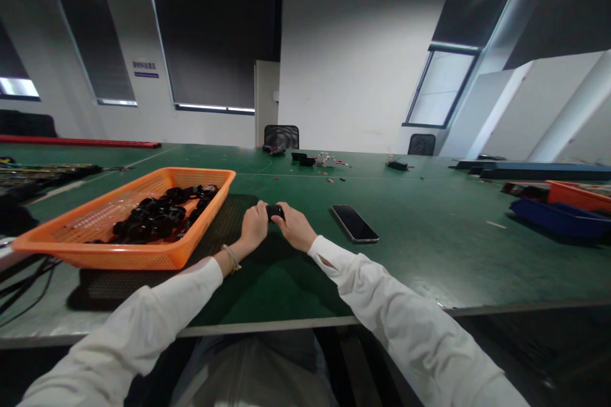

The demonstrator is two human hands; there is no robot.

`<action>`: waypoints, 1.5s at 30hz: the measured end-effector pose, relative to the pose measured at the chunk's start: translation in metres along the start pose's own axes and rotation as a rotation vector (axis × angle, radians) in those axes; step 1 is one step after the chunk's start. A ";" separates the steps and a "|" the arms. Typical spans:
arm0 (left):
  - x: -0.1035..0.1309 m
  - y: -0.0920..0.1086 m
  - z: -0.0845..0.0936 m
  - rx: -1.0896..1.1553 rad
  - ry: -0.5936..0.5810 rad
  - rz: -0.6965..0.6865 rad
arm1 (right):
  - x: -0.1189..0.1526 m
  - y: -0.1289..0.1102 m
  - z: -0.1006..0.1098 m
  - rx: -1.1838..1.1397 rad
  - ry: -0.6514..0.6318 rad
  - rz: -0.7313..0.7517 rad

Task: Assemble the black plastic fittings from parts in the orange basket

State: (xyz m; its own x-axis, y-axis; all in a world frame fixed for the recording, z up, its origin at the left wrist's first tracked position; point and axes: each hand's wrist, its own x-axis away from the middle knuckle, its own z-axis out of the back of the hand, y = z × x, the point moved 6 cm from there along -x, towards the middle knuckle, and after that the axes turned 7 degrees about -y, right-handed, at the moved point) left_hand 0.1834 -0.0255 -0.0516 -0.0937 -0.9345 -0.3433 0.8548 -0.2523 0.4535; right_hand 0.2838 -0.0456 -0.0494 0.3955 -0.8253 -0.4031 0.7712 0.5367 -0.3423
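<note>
A small black part (275,211) is held between both hands above the green table (305,280). My left hand (254,227) has its fingers closed on the part's left side. My right hand (293,226) grips its right side, with the thumb bent over it. To the left, an orange perforated basket (176,255) holds several glossy black parts (160,216). A dark-screened phone (354,224) lies on the table to the right of my right hand.
A blue tray (561,219) and an orange bin (577,196) are at the far right. Dark cables (52,177) lie at the left. Small black and white items (324,159) sit towards the back. The table's front edge (267,326) is near my body.
</note>
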 end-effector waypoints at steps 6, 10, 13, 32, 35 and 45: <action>-0.006 -0.007 -0.006 0.338 -0.061 0.103 | -0.005 0.003 0.004 0.009 -0.036 0.117; -0.010 -0.016 -0.016 0.535 -0.140 0.218 | -0.004 0.001 0.007 0.055 -0.033 0.229; -0.010 -0.015 -0.014 0.484 -0.144 0.202 | -0.003 0.000 0.008 0.073 -0.020 0.280; 0.004 0.011 0.003 -0.260 -0.152 -0.043 | 0.001 0.003 0.005 0.020 0.098 0.215; 0.003 0.008 0.004 -0.175 -0.109 -0.024 | 0.000 0.004 0.003 -0.015 0.085 0.208; -0.010 -0.007 0.001 0.286 -0.059 0.076 | -0.003 0.004 0.005 -0.022 0.028 0.254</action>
State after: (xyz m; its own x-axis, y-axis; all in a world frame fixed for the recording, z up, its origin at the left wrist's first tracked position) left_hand 0.1778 -0.0150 -0.0510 -0.0717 -0.9643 -0.2550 0.6828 -0.2338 0.6922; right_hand 0.2881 -0.0415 -0.0455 0.5606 -0.6588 -0.5016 0.6378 0.7299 -0.2458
